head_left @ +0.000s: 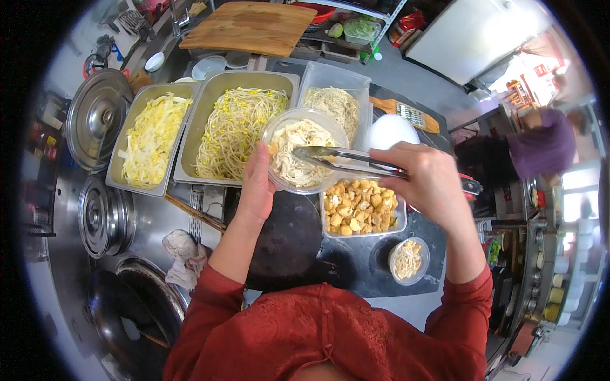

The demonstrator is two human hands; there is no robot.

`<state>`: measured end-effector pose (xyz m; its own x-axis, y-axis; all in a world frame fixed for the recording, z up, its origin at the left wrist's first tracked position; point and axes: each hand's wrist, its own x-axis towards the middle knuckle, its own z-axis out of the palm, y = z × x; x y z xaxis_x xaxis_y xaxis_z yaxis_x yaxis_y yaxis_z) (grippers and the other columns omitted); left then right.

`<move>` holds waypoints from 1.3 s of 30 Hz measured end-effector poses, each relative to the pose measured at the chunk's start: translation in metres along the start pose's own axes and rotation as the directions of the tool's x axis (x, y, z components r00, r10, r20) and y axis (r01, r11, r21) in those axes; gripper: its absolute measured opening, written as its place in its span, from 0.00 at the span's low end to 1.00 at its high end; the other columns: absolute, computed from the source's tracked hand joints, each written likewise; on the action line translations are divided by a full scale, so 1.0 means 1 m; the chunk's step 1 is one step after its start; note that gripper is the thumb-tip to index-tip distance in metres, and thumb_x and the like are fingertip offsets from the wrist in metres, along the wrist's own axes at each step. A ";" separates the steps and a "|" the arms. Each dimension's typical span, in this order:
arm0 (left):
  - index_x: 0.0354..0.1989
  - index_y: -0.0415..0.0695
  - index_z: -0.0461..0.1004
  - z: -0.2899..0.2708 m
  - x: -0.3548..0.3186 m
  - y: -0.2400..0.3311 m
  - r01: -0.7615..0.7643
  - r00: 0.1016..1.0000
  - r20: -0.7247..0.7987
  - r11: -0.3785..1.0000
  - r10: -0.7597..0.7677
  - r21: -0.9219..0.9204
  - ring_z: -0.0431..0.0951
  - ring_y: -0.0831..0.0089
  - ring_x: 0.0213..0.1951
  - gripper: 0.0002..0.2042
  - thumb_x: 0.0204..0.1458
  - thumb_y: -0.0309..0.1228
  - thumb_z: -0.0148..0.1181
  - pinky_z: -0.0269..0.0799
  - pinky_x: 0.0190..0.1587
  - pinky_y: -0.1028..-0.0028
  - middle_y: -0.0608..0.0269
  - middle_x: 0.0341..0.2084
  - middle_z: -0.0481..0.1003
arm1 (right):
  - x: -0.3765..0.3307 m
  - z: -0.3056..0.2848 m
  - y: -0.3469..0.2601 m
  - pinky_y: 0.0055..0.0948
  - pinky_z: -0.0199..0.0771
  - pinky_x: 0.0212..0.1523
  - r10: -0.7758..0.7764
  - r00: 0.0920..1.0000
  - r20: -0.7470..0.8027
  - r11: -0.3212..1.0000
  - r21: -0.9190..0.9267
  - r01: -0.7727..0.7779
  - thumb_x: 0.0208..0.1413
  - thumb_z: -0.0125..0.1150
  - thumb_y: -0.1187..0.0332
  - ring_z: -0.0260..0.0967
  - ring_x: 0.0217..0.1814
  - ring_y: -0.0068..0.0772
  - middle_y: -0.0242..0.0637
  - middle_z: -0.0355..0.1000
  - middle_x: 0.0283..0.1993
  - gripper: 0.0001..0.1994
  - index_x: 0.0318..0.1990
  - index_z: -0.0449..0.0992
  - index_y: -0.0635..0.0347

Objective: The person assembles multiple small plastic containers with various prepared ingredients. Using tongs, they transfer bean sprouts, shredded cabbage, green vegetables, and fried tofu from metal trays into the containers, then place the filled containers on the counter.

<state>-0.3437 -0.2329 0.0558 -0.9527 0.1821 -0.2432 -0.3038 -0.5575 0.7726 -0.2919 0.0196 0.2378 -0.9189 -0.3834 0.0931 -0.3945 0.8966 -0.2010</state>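
My left hand (256,187) grips the side of a clear round plastic container (298,189) with pale shredded food (304,141) in it. Held in my right hand (424,181) are metal tongs (359,157), their tips resting on the food inside the container. Just beyond are a metal pan (184,162) of yellow-headed bean sprouts (238,130) and a clear bin (365,101) of thin pale strands. Golden fried cubes (359,206) fill a clear box below the tongs. A smaller round tub (408,261) holds sprouts and some golden pieces.
At left stands a pan of shredded cabbage (147,140), with metal lids (98,120) beside it. A wooden board (248,28) lies at the back. White round lids (393,132) and a wooden-framed grater (413,115) are to the right. A person in purple (546,146) is farther right.
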 end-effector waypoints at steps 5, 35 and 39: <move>0.68 0.38 0.63 0.001 -0.013 -0.001 0.019 0.995 0.102 1.000 -0.018 -0.007 0.77 0.66 0.60 0.34 0.68 0.58 0.43 0.81 0.55 0.61 0.53 0.61 0.72 | -0.028 -0.043 -0.004 0.33 0.79 0.39 0.217 0.975 -0.044 0.975 -0.038 -0.219 0.37 0.76 0.76 0.79 0.36 0.40 0.39 0.81 0.43 0.26 0.50 0.84 0.58; 0.49 0.38 0.76 -0.003 -0.159 -0.199 -0.034 0.975 0.129 0.452 -0.181 0.891 0.84 0.59 0.41 0.22 0.71 0.45 0.44 0.80 0.37 0.61 0.48 0.35 0.80 | -0.291 0.032 0.080 0.31 0.75 0.41 0.594 0.789 -0.155 0.788 0.313 -0.531 0.43 0.81 0.54 0.72 0.39 0.32 0.38 0.77 0.46 0.39 0.63 0.75 0.60; 0.50 0.39 0.77 0.034 -0.169 -0.157 -0.065 0.965 0.079 0.065 -0.248 0.996 0.83 0.50 0.33 0.18 0.68 0.42 0.51 0.78 0.40 0.56 0.47 0.34 0.80 | -0.318 0.046 0.088 0.29 0.74 0.40 0.670 0.724 -0.164 0.703 0.452 -0.549 0.40 0.81 0.58 0.71 0.36 0.30 0.39 0.76 0.44 0.39 0.63 0.75 0.62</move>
<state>-0.1349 -0.1490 -0.0048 -0.8439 0.3786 -0.3801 0.0475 0.7584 0.6500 -0.0345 0.2101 0.1454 -0.9283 0.3601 0.0926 0.2242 0.7409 -0.6330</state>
